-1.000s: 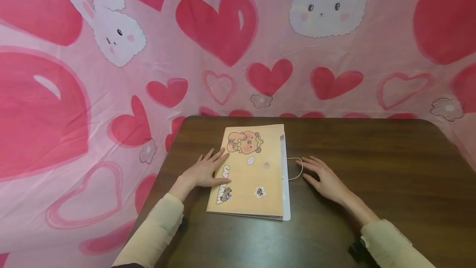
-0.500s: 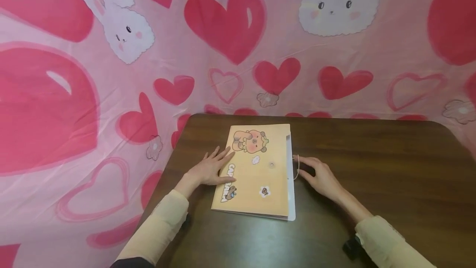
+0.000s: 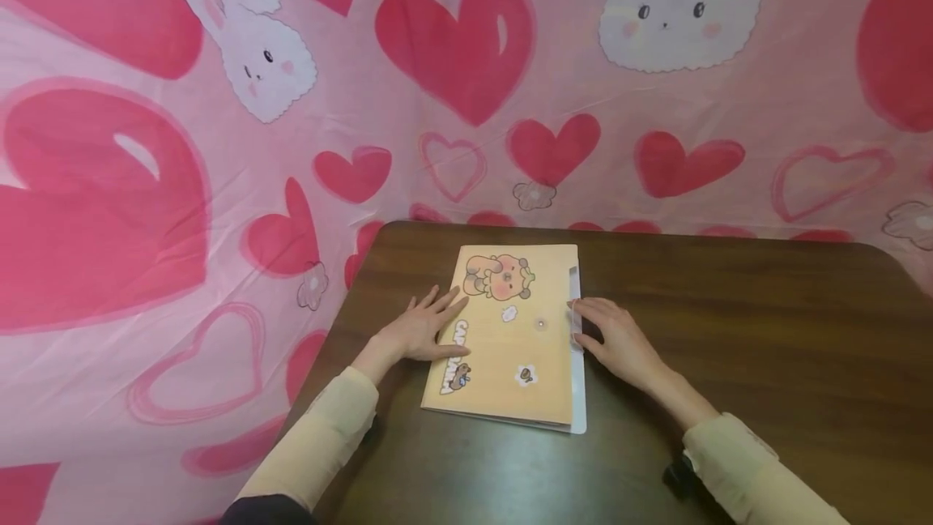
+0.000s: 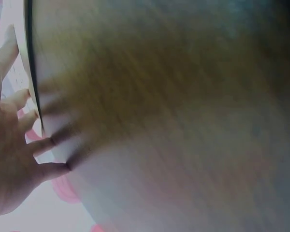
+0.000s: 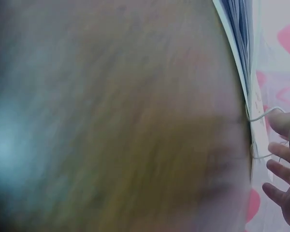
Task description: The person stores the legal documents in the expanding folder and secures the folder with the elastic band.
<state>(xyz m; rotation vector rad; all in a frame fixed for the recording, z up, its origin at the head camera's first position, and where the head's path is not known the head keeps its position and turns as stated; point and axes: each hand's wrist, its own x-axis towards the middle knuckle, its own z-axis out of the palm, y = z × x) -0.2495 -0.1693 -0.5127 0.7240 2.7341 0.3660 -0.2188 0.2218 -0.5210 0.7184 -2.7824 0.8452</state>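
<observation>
A yellow file folder (image 3: pixel 510 379) with cartoon capybara prints lies on the dark wooden table. My left hand (image 3: pixel 419 330) rests on its left side with the fingers spread. At the folder's right edge, my right hand (image 3: pixel 615 339) holds a thin white elastic cord (image 3: pixel 573 326) by its loop, thumb and forefinger apart. In the right wrist view the cord (image 5: pixel 261 117) rises from the folder's edge to the thumb and fingers. A small round button (image 3: pixel 541 323) sits on the cover near that edge.
White divider sheets (image 3: pixel 578 395) stick out along the folder's right side. Behind the table (image 3: pixel 729 306) hangs a pink cloth (image 3: pixel 452 96) with hearts and rabbits. A dark device (image 3: pixel 679 476) is strapped under the right sleeve.
My right hand has moved left to the folder's edge and taken up the cord loop, folding it over toward the cover. The left hand stays on the folder. The head view has shifted slightly.
</observation>
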